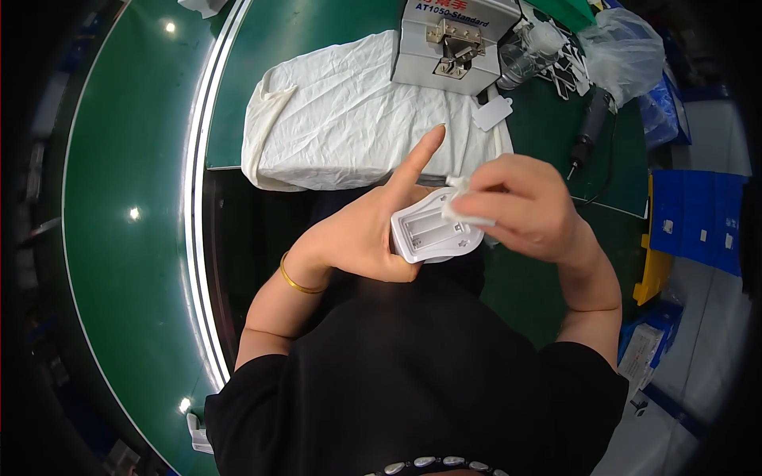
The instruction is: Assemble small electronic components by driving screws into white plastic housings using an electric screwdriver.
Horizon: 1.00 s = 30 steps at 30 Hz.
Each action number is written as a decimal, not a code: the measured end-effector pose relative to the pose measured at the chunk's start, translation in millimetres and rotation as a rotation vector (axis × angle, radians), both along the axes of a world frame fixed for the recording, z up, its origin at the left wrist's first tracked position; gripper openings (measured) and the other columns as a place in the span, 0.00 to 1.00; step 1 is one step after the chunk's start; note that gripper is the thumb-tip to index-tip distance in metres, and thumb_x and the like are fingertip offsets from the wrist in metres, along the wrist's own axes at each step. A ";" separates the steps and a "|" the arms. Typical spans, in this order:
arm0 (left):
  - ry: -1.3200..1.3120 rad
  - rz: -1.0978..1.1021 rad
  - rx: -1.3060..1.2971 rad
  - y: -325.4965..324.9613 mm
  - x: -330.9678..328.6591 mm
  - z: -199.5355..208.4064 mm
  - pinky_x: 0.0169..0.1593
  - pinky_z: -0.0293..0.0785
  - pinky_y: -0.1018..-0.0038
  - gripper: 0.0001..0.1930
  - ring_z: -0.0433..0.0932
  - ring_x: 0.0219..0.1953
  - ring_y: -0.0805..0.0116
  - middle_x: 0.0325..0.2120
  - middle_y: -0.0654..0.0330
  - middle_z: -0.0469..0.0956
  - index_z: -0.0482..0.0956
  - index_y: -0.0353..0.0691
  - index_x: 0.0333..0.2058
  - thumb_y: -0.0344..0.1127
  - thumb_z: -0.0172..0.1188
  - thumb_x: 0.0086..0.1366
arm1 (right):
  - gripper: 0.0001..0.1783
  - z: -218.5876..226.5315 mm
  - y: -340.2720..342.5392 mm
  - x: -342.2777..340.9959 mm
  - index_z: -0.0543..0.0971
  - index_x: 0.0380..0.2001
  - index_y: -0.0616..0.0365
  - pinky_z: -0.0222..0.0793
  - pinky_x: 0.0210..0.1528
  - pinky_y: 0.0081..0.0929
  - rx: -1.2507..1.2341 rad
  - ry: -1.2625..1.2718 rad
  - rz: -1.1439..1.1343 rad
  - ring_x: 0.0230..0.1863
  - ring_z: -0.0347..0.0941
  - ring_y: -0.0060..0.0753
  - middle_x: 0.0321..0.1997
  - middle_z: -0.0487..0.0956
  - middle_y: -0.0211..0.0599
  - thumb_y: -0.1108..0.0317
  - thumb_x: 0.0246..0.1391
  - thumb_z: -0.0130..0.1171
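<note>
My left hand (365, 234) holds a small white plastic device (432, 234) with an open battery compartment facing up; its index finger sticks out straight toward the bench. My right hand (524, 208) pinches a small white piece (459, 208), a cloth or cover, and presses it against the device's upper right edge. Both hands are close to my chest, above my dark lap. A gold bangle (298, 279) is on my left wrist.
A crumpled white cloth (349, 119) lies on the green bench (230, 95). Behind it stands a grey boxy machine (452, 44). To the right are a white tag (492, 113), an electric screwdriver (589, 131), clear plastic bags (623, 51), blue bins (698, 222) and a green conveyor belt (119, 238) at left.
</note>
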State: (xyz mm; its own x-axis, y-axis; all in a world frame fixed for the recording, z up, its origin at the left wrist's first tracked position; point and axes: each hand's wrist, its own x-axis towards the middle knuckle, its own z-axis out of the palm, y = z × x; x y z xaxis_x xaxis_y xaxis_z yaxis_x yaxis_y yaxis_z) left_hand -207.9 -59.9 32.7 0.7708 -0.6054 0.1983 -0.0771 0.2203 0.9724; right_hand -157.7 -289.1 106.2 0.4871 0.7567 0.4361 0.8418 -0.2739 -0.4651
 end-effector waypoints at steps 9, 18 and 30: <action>0.029 -0.023 0.098 -6.8 -1.0 8.4 0.51 0.69 0.75 0.62 0.77 0.41 0.63 0.41 0.53 0.78 0.25 0.42 0.72 0.24 0.57 0.43 | 0.18 -4.7 15.3 0.0 0.82 0.34 0.57 0.70 0.27 0.28 0.005 -0.120 0.163 0.29 0.75 0.36 0.33 0.76 0.35 0.79 0.34 0.69; -0.287 0.313 0.138 -3.7 0.6 -5.5 0.65 0.61 0.63 0.68 0.66 0.62 0.54 0.59 0.42 0.65 0.29 0.38 0.72 0.29 0.76 0.42 | 0.10 -38.0 -79.3 73.3 0.83 0.35 0.60 0.70 0.35 0.19 0.169 -0.052 -0.850 0.32 0.74 0.25 0.36 0.78 0.32 0.74 0.47 0.70; -0.260 0.559 0.230 -18.0 4.6 -26.1 0.65 0.63 0.60 0.69 0.64 0.65 0.50 0.64 0.43 0.60 0.36 0.42 0.72 0.31 0.81 0.40 | 0.17 -71.5 -90.5 82.8 0.82 0.42 0.51 0.67 0.53 0.37 -0.280 -0.464 -0.993 0.50 0.74 0.42 0.44 0.81 0.34 0.59 0.50 0.68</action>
State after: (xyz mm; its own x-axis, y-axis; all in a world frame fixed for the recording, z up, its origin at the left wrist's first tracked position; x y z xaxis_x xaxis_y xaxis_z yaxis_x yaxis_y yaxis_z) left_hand -203.3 -77.9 6.6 0.9260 -0.1764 0.3337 -0.3583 -0.1329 0.9241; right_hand -74.9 -379.6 34.6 0.7624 0.2244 0.6070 0.2687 -0.9630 0.0185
